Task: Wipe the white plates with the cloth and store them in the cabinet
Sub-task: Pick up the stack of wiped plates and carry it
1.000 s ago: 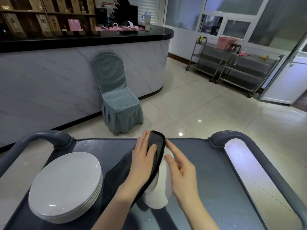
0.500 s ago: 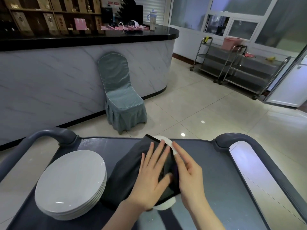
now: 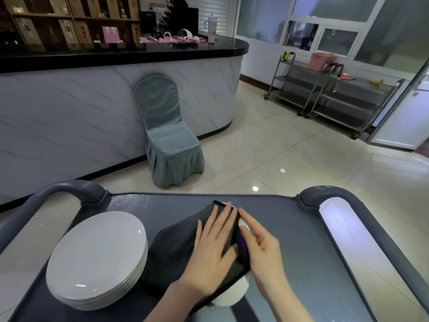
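Obs.: occluded and cropped items, head view.
White plate (image 3: 232, 295) mostly hidden under dark cloth (image 3: 176, 247) and left hand (image 3: 213, 249); only near rim and a far sliver show. Right hand (image 3: 262, 249): hold on plate edge unclear. Plate stack (image 3: 97, 259): lower plates visible as edges only. Forearms and cart (image 3: 290, 228) cut by bottom edge. Shelf boxes (image 3: 67, 31): labels too small to read.

L hand (image 3: 213, 249), R hand (image 3: 263, 249), both bare, slim fingers (image 3: 221, 220), short nails, forearms (image 3: 176, 303) bare to frame edge
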A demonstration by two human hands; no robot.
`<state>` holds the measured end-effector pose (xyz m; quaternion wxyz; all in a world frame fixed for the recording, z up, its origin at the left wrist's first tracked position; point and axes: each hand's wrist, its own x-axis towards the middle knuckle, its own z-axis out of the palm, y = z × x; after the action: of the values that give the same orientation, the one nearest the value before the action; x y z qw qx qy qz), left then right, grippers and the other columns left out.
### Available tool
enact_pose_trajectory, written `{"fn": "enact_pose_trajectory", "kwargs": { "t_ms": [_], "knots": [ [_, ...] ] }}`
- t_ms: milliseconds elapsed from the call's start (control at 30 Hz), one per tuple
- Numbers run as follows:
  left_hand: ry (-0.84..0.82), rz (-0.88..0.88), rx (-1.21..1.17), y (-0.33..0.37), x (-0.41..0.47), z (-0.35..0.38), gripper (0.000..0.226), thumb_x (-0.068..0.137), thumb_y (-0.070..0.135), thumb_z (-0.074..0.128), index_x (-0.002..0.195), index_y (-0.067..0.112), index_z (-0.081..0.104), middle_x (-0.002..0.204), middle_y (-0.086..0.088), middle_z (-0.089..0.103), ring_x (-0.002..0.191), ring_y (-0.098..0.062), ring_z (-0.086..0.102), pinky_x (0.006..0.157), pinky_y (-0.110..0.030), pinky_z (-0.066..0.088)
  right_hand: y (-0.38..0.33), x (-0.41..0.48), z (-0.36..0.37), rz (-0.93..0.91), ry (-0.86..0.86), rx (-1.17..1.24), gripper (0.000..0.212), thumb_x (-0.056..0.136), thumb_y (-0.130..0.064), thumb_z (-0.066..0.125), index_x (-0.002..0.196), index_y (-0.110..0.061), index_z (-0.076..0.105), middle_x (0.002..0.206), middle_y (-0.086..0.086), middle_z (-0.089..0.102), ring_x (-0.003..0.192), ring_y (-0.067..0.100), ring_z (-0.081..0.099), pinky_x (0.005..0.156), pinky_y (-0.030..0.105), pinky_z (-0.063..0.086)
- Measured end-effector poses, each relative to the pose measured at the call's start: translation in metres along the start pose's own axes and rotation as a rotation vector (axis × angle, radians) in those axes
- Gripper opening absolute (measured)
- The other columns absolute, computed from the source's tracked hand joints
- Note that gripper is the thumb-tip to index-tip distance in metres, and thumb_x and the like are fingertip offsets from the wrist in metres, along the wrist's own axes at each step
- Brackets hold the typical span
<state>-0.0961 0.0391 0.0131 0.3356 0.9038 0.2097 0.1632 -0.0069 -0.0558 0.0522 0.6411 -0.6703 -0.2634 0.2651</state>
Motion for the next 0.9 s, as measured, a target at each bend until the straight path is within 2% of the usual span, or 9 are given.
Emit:
{"fn": "enact_pose_trajectory", "kwargs": {
  "t_ms": [100,200,333,400,467,533,600,767,900],
  "knots": [
    [0.048,-0.092,-0.272,-0.017,0.02,-0.007,0.052,0.101,0.036,0.032,0.135,0.067,0.008,0.152,0.042,0.002,0.143,0.014,-0.007,0.124,-0.045,0.0,-0.003,0.0,-0.007,0.008,-0.038,-0.022,0.037,0.098,-0.004,0.056,0.12,-0.033,0.065,0.12,-0.02,0.068,0.114,-0.008,0.06,0.098,0.013,0.047],
    [0.079,-0.173,-0.443,-0.036,0.022,-0.011,0.047,0.104,0.037,0.037,0.133,0.068,0.019,0.149,0.041,0.018,0.141,0.017,0.01,0.124,-0.039,0.009,-0.008,0.006,-0.021,0.075,0.013,0.087,0.035,0.098,-0.005,0.057,0.122,-0.028,0.067,0.118,-0.011,0.072,0.112,0.005,0.066,0.099,0.026,0.051],
    [0.153,-0.16,-0.497,-0.043,-0.011,0.0,0.064,0.103,0.016,0.044,0.145,0.053,0.013,0.159,0.025,0.015,0.148,0.001,0.011,0.123,-0.028,0.008,-0.015,0.019,-0.045,0.186,0.128,0.344,0.032,0.098,-0.007,0.055,0.127,-0.017,0.064,0.116,0.002,0.074,0.108,0.023,0.07,0.097,0.042,0.051],
    [0.204,-0.161,-0.487,-0.039,-0.026,0.018,0.073,0.097,0.011,0.046,0.151,0.048,0.016,0.162,0.019,0.015,0.15,-0.007,0.009,0.124,-0.036,0.01,-0.013,0.023,-0.052,0.224,0.174,0.433,0.033,0.098,-0.009,0.055,0.131,-0.015,0.061,0.119,0.004,0.073,0.111,0.026,0.068,0.098,0.045,0.05],
    [0.241,-0.143,-0.429,-0.035,-0.032,0.033,0.073,0.093,0.022,0.044,0.15,0.052,0.01,0.16,0.029,0.004,0.15,-0.003,-0.006,0.124,-0.038,0.002,-0.008,0.025,-0.054,0.256,0.205,0.492,0.036,0.098,-0.01,0.055,0.134,-0.014,0.059,0.12,0.005,0.072,0.112,0.027,0.068,0.1,0.047,0.05],
    [0.268,-0.108,-0.396,-0.032,-0.025,0.031,0.061,0.095,0.035,0.035,0.151,0.042,0.011,0.158,0.034,-0.001,0.149,-0.001,-0.011,0.122,-0.028,-0.003,-0.004,0.023,-0.053,0.276,0.225,0.511,0.035,0.098,-0.011,0.055,0.133,-0.015,0.059,0.119,0.004,0.073,0.11,0.026,0.069,0.098,0.046,0.05],
    [0.218,-0.102,-0.321,-0.031,-0.012,0.016,0.053,0.102,0.031,0.033,0.148,0.042,0.008,0.154,0.039,-0.005,0.146,0.007,-0.011,0.122,-0.025,-0.003,-0.002,0.018,-0.051,0.278,0.213,0.5,0.033,0.098,-0.01,0.055,0.13,-0.017,0.061,0.118,0.003,0.073,0.108,0.024,0.07,0.097,0.045,0.05],
    [0.092,-0.098,-0.349,-0.046,0.006,-0.012,0.052,0.105,0.035,0.032,0.149,0.048,0.007,0.155,0.037,0.001,0.144,0.013,-0.006,0.124,-0.042,0.006,-0.007,0.013,-0.042,0.28,0.15,0.441,0.028,0.099,-0.006,0.053,0.121,-0.019,0.065,0.114,0.003,0.075,0.105,0.022,0.071,0.094,0.042,0.052],
    [0.266,-0.111,-0.413,-0.043,-0.019,0.011,0.058,0.099,0.039,0.033,0.151,0.043,0.007,0.158,0.033,0.005,0.148,0.003,0.0,0.124,-0.038,0.006,-0.012,0.027,-0.04,0.27,0.255,0.545,0.03,0.098,-0.006,0.055,0.127,-0.011,0.063,0.116,0.008,0.073,0.107,0.026,0.069,0.096,0.044,0.051]
  ]
}}
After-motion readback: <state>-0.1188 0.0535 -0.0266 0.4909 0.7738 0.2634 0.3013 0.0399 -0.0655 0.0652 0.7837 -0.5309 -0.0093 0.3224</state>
